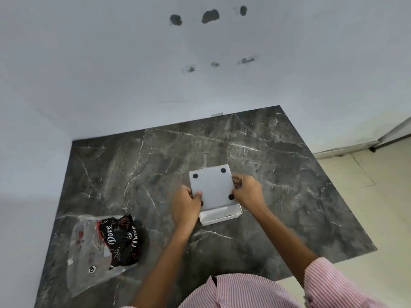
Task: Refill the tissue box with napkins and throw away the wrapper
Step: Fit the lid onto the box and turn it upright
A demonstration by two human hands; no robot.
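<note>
box: i see the white tissue box [220,215] upside down on the dark marble counter [289,174], near the middle, with its grey base panel [212,187] on top, four dark pads at the corners. the panel sits shifted toward the wall, so a strip of the box's open inside shows at the near edge.
left hand: my left hand [185,207] is clamped on the panel's near-left corner, thumb on the top face, the other fingers tucked out of view beneath.
right hand: my right hand [246,192] is closed on the panel's right edge, fingers curled around it.
box contents: in the exposed strip i make out no napkins, only a dark line i cannot identify; i judge the box empty or nearly so.
napkins: the pack [121,238] lies at the near-left of the counter, well apart from the box, black printed wrap showing.
wrapper: a clear plastic bag [89,252] lies around and beside the pack; whether the pack itself is opened i cannot tell.
bin: none in view.
step in hand: i judge the base panel is partway off or partway on; the frame does not say which.
done: at most, the box turned over and the base loosened.
left: loading napkins, closing the base, righting the box, discarding the wrapper.
progress: early, by my reading.
</note>
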